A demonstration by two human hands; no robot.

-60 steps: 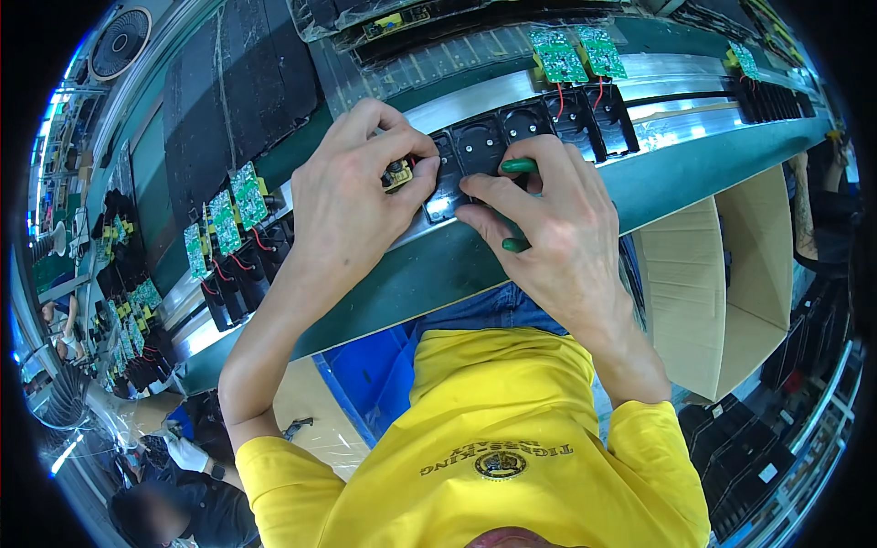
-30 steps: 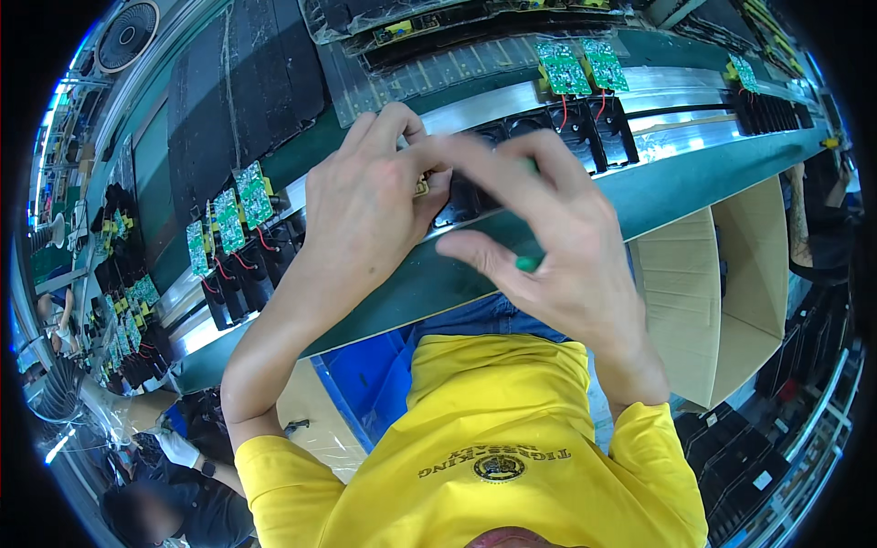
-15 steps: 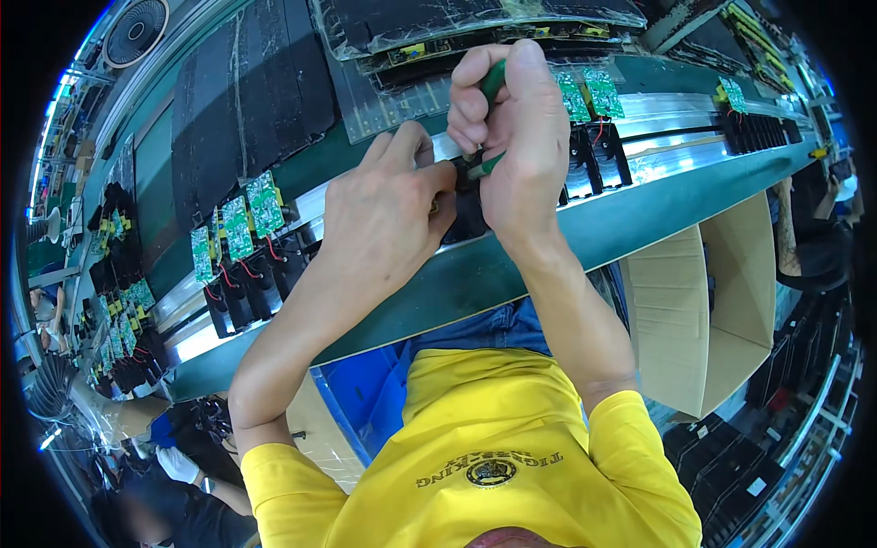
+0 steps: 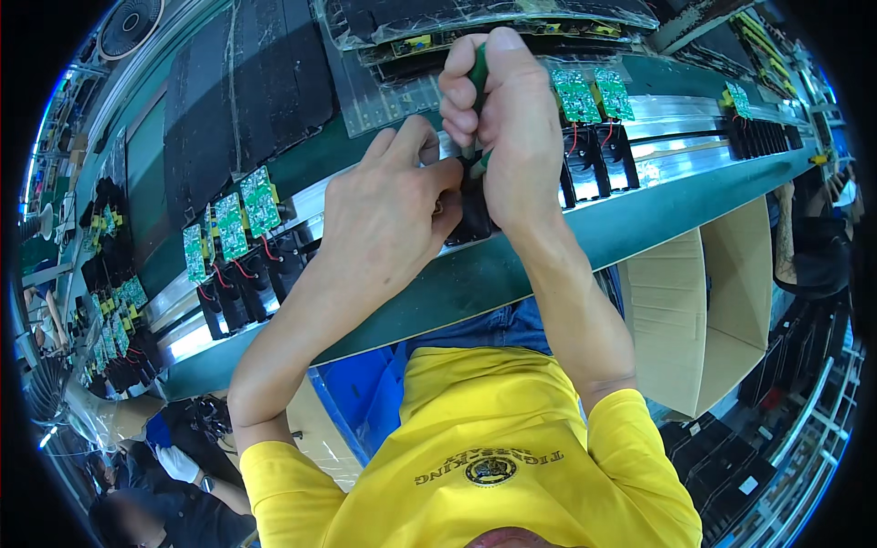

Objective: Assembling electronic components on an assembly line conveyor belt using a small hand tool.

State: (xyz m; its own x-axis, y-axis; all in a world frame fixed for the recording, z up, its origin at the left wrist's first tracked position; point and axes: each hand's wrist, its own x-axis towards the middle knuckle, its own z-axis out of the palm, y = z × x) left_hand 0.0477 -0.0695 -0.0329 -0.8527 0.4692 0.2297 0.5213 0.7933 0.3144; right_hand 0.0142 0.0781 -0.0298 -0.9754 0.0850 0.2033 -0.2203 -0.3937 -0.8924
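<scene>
My right hand (image 4: 523, 137) is closed around green-handled pliers (image 4: 478, 75). The tool's metal end points down at a black plastic housing (image 4: 470, 215) on the metal rail, and the hands partly hide the contact. My left hand (image 4: 379, 205) is bent over the same housing, fingertips closed at its upper end; I cannot make out any small part between them. To the left on the rail stand several black housings (image 4: 239, 297), joined by red wires to green circuit boards (image 4: 232, 226). More housings (image 4: 618, 157) with green boards (image 4: 575, 97) stand to the right.
The rail (image 4: 676, 163) runs across the green bench (image 4: 411, 297). Behind it lie dark flat panels (image 4: 251, 100) and a stacked tray (image 4: 411, 46). An open cardboard box (image 4: 662, 320) is below at right, a blue bin (image 4: 356, 402) below the bench. Another person's gloved hand (image 4: 176, 464) is at lower left.
My right hand has tipped slightly left, and the pliers' upper handle has swung more upright. My left hand stays nearly in place at the housing.
</scene>
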